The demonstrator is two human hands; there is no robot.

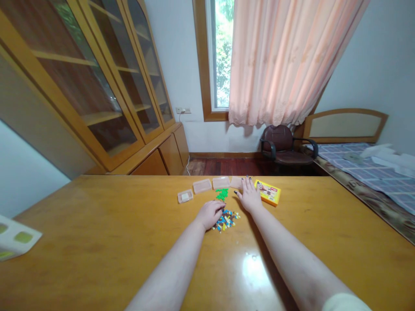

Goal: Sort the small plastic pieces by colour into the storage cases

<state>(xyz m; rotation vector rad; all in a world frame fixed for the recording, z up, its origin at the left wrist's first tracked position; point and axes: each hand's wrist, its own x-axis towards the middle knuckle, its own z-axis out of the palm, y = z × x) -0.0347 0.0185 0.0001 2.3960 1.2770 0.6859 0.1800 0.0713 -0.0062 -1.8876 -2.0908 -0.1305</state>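
My left hand [210, 214] is at the left edge of a mixed pile of small building bricks [228, 220] in blue, white, yellow and brown. Its fingers are bent and close together; whatever may be between them is hidden. Beyond the pile lies a smaller heap of green bricks [222, 194]. My right hand [250, 197] reaches forward with its fingers spread, partly over a clear plastic tray [235, 182]. Just right of that hand is a yellow box [270, 195] with a printed picture.
More clear plastic trays, one [221, 183] behind the green heap and another [202, 186] left of it, line the far side of the wooden table [129, 242]. A small clear box [185, 196] holds something white. A white object with openings [19, 237] stands at the left edge.
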